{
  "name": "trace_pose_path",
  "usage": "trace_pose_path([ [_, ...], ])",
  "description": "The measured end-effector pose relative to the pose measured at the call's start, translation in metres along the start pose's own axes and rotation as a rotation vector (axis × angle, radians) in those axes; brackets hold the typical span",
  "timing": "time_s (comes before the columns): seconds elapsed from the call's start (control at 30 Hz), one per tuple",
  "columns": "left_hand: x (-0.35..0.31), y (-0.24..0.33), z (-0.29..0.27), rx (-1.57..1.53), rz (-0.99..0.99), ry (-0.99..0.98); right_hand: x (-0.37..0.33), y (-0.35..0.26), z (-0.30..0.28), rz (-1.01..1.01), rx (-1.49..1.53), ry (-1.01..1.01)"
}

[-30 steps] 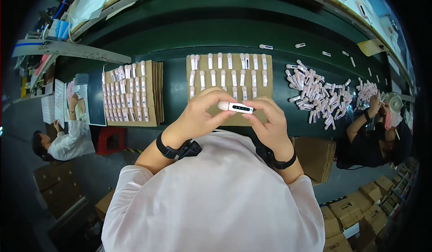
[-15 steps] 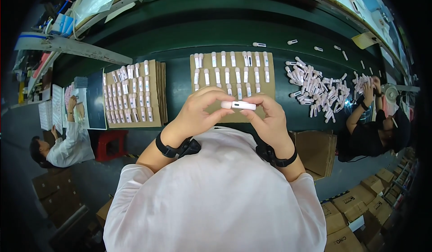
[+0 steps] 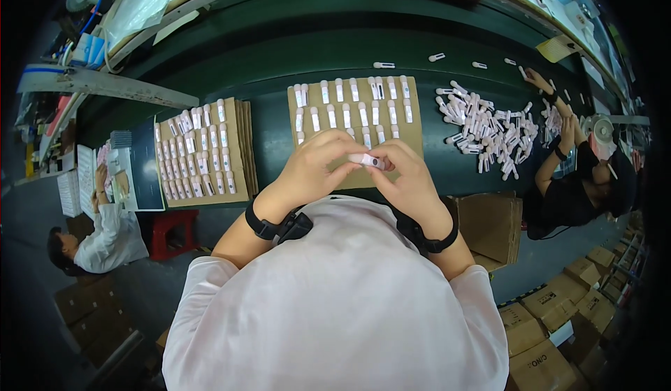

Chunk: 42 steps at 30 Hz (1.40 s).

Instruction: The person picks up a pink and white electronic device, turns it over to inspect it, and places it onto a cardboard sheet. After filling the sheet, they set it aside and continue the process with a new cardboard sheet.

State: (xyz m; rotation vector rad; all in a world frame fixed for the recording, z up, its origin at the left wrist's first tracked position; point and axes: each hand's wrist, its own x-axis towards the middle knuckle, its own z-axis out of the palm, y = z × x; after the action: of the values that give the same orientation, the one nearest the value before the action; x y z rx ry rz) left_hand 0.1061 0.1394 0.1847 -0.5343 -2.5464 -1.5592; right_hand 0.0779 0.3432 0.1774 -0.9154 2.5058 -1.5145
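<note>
- A pale pink stick (image 3: pixel 365 160) is held before the chest, its long axis lying left to right, dipped slightly rightward; the pinker end is pointed left.
- It is clamped at its left by the left hand (image 3: pixel 313 166), at its right by the right hand (image 3: pixel 407 179).
- A dark spot is shown near its right end.
- Similar sticks (image 3: pixel 363 116) are ranked on a cardboard sheet (image 3: pixel 412 138).
- Dark lettering is borne by a carton (image 3: pixel 539 375).

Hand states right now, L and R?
Left hand: closed, thumb and fingers pinching the left end of a small pale device.
Right hand: closed, pinching the same device at its right end.
</note>
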Motion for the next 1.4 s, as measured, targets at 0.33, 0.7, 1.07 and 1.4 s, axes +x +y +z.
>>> trace_pose_path([
  [0.33,-0.01,-0.034,0.002,0.123,-0.229,-0.041,-0.035,0.158,0.011,0.602,-0.227,0.056],
  [0.7,-0.013,-0.051,0.008,0.148,-0.336,-0.04,-0.019,0.215,0.017,0.734,-0.423,-0.047],
  [1.07,-0.002,-0.071,0.021,0.172,-0.404,-0.028,0.012,0.236,-0.04,0.526,-0.41,0.021],
  [1.4,0.0,-0.073,0.032,0.226,-0.554,0.079,0.138,0.327,-0.074,0.178,-0.605,-0.001],
])
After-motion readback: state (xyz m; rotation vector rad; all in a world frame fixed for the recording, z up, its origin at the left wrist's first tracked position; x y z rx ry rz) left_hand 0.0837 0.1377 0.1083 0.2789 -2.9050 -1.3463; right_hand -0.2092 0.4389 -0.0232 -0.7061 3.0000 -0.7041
